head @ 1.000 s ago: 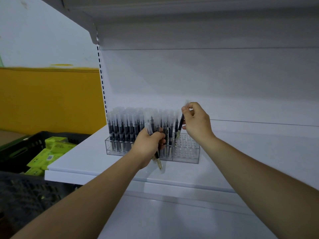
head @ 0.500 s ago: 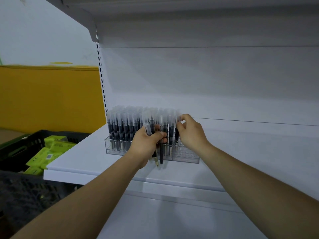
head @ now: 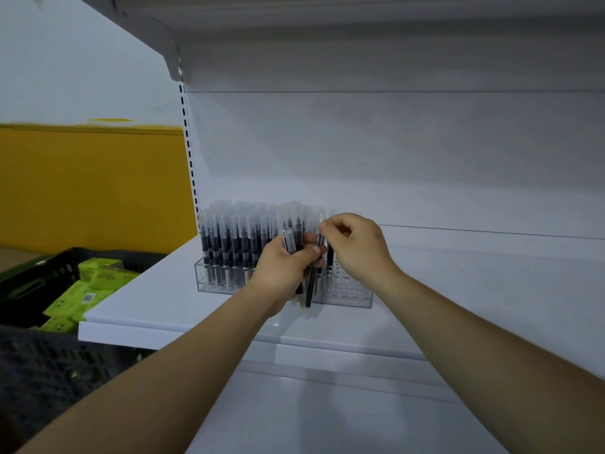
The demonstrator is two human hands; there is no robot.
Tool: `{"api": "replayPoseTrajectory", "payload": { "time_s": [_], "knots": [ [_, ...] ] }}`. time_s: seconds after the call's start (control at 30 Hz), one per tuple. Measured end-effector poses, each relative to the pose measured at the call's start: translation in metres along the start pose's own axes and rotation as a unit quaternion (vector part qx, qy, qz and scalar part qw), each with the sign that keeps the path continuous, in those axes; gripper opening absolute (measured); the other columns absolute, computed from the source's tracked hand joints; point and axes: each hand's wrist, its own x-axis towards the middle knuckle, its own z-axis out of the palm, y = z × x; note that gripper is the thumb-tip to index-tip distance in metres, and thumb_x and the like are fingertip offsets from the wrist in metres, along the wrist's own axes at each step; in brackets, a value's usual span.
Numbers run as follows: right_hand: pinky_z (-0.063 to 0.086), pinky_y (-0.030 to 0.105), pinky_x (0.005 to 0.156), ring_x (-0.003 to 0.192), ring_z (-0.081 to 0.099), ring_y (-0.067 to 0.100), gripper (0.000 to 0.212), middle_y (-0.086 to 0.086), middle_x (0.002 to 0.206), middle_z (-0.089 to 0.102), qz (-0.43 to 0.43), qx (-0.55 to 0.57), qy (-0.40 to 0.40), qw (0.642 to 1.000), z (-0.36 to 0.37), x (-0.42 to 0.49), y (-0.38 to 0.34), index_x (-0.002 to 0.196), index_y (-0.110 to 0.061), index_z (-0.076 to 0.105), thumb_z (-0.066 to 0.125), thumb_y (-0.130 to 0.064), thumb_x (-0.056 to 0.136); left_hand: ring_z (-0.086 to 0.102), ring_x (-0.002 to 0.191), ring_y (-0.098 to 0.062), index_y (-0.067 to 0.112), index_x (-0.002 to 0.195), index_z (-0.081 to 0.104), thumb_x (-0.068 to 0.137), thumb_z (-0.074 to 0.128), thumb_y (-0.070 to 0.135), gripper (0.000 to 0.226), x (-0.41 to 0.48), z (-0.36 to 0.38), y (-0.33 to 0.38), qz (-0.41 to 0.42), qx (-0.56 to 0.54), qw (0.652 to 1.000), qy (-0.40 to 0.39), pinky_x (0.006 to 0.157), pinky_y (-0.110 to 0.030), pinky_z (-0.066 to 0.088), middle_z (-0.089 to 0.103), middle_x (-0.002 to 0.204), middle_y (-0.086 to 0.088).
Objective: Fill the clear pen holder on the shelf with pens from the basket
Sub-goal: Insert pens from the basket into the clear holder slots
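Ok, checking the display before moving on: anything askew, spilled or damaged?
Nothing stands out. The pens in the clear pen holder stand upright in rows; only its right end is unfilled. The left hand grips a spare bundle; the right hand pinches a single pen.

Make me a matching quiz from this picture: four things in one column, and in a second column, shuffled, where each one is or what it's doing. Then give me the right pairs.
Column one
1. left hand
2. right hand
3. clear pen holder
4. black basket

Column two
A. sits left of the shelf and holds green boxes
B. pinches the top of one pen
C. stands on the white shelf, right end not yet filled
D. grips a bundle of pens

Pairs: 1-D, 2-B, 3-C, 4-A
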Motion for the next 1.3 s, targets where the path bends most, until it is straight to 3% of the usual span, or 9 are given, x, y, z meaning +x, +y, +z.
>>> {"api": "replayPoseTrajectory", "payload": {
  "time_s": [0.17, 0.3, 0.43, 0.57, 0.73, 0.83, 0.97, 1.2, 1.3],
  "knots": [
    [0.037, 0.009, 0.056, 0.070, 0.054, -0.001, 0.013, -0.014, 0.077, 0.060, 0.021, -0.009, -0.011, 1.000, 0.001, 0.001, 0.001, 0.085, -0.022, 0.064, 0.056, -0.029, 0.093, 0.067, 0.087, -0.023, 0.001, 0.104, 0.063, 0.094, 0.058, 0.005, 0.012, -0.003, 0.001, -0.001, -0.004, 0.002, 1.000, -0.003, 0.087, -0.041, 0.057, 0.070, 0.094, -0.011],
    [0.040, 0.009, 0.050, 0.065, 0.053, 0.008, 0.020, -0.004, 0.079, 0.060, 0.020, 0.027, 0.055, 0.998, -0.001, 0.006, -0.001, 0.086, -0.017, 0.054, 0.044, -0.027, 0.099, 0.069, 0.091, -0.016, 0.007, 0.109, 0.060, 0.092, 0.063, 0.015, 0.019, -0.002, -0.005, -0.002, -0.044, 0.013, 0.998, 0.042, 0.080, -0.037, 0.057, 0.071, 0.101, -0.007],
    [0.056, 0.042, 0.069, 0.073, 0.061, 0.016, 0.020, -0.005, 0.081, 0.060, 0.010, 0.063, 0.094, 0.994, -0.009, 0.013, -0.002, 0.088, -0.022, 0.049, 0.038, -0.031, 0.102, 0.056, 0.060, -0.016, 0.007, 0.101, 0.054, 0.095, 0.051, 0.003, 0.008, -0.005, -0.012, 0.001, -0.060, -0.002, 0.996, 0.059, 0.053, -0.026, 0.048, 0.064, 0.081, -0.009],
    [0.055, 0.050, 0.070, 0.080, 0.063, 0.026, 0.023, -0.003, 0.079, 0.060, 0.009, 0.040, 0.082, 0.996, -0.008, 0.014, 0.002, 0.097, -0.019, 0.051, 0.036, -0.036, 0.102, 0.049, 0.054, -0.016, -0.005, 0.107, 0.054, 0.093, 0.048, 0.001, 0.016, -0.005, -0.012, 0.000, -0.069, 0.049, 0.994, 0.063, 0.048, -0.025, 0.043, 0.059, 0.069, -0.009],
    [0.054, 0.051, 0.075, 0.083, 0.062, 0.033, 0.020, 0.008, 0.088, 0.063, 0.016, 0.006, 0.052, 0.998, -0.002, 0.010, 0.012, 0.103, -0.019, 0.051, 0.037, -0.032, 0.103, 0.050, 0.065, -0.018, 0.006, 0.089, 0.054, 0.096, 0.047, -0.001, 0.012, -0.007, -0.010, 0.003, -0.069, -0.010, 0.996, 0.055, 0.069, -0.039, 0.053, 0.051, 0.073, -0.008],
    [0.051, 0.038, 0.067, 0.066, 0.054, 0.025, 0.012, 0.005, 0.080, 0.060, 0.017, -0.013, 0.035, 0.999, 0.003, 0.005, 0.020, 0.101, -0.023, 0.050, 0.039, -0.028, 0.102, 0.052, 0.066, -0.018, 0.008, 0.085, 0.055, 0.096, 0.049, -0.001, 0.015, -0.007, -0.010, 0.000, -0.058, -0.016, 0.997, 0.054, 0.083, -0.049, 0.054, 0.053, 0.072, -0.005],
    [0.040, 0.031, 0.057, 0.058, 0.046, 0.015, 0.018, -0.002, 0.072, 0.055, 0.011, -0.041, 0.032, 0.999, 0.005, 0.005, 0.023, 0.106, -0.018, 0.053, 0.041, -0.030, 0.102, 0.057, 0.074, -0.020, 0.010, 0.088, 0.059, 0.096, 0.053, 0.002, 0.013, -0.007, -0.011, 0.001, -0.060, -0.015, 0.996, 0.062, 0.086, -0.050, 0.054, 0.058, 0.077, -0.006],
    [0.045, 0.031, 0.061, 0.066, 0.055, 0.019, 0.022, 0.001, 0.080, 0.059, 0.036, -0.094, -0.016, 0.995, 0.004, 0.006, 0.022, 0.108, -0.014, 0.053, 0.046, -0.033, 0.099, 0.063, 0.076, -0.022, 0.011, 0.086, 0.063, 0.097, 0.052, 0.006, 0.016, -0.008, -0.009, 0.002, -0.050, -0.020, 0.997, 0.063, 0.090, -0.049, 0.052, 0.069, 0.079, -0.006],
    [0.042, 0.029, 0.070, 0.080, 0.055, 0.017, 0.024, -0.001, 0.092, 0.058, 0.035, -0.109, -0.002, 0.993, 0.004, 0.002, 0.024, 0.111, -0.014, 0.054, 0.048, -0.033, 0.098, 0.065, 0.075, -0.021, 0.011, 0.088, 0.062, 0.097, 0.052, 0.006, 0.015, -0.008, -0.007, 0.004, -0.045, -0.033, 0.997, 0.052, 0.090, -0.049, 0.052, 0.071, 0.080, -0.004]
  ]
}}
